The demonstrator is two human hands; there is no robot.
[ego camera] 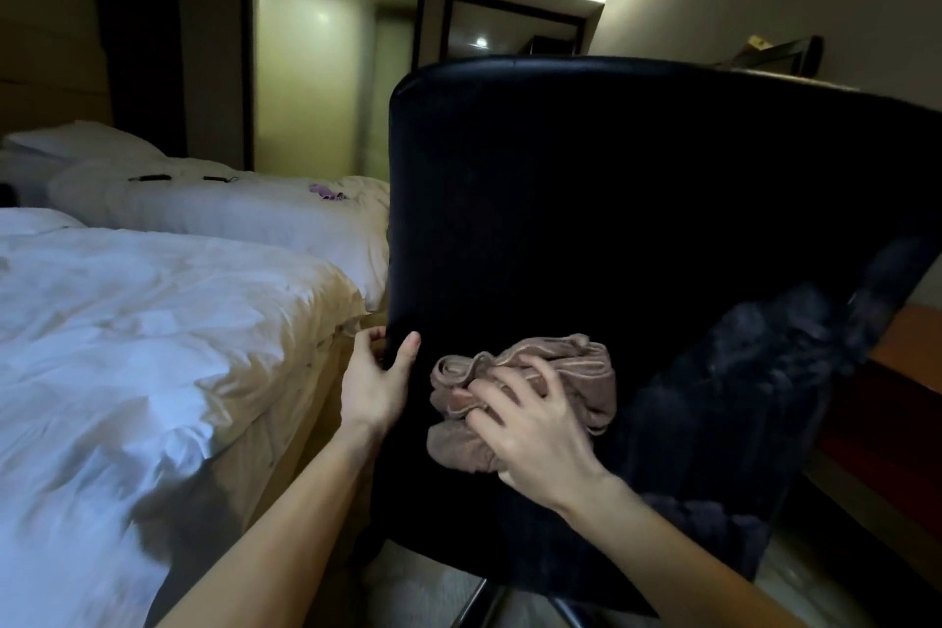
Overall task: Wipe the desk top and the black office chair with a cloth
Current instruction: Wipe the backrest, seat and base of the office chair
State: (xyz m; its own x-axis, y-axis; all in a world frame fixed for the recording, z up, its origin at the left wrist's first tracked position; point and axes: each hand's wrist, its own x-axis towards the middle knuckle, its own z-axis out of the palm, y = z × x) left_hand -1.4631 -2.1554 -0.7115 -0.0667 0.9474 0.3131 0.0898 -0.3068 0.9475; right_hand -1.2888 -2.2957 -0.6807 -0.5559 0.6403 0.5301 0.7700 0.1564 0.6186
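Note:
The back of the black office chair (637,199) fills the middle and right of the head view. A bunched brown cloth (515,372) lies against the lower part of the backrest. My right hand (535,428) presses on the cloth, its fingers spread and bent over the folds. My left hand (377,382) grips the chair's left edge, thumb on the near face and fingers wrapped behind. The desk (897,357) shows as an orange-brown wooden strip at the right, mostly hidden by the chair.
A bed with a white duvet (153,347) stands close on the left, a second bed (229,204) behind it. The chair's metal base (489,602) shows at the bottom. A dark garment (775,372) hangs over the chair's right side.

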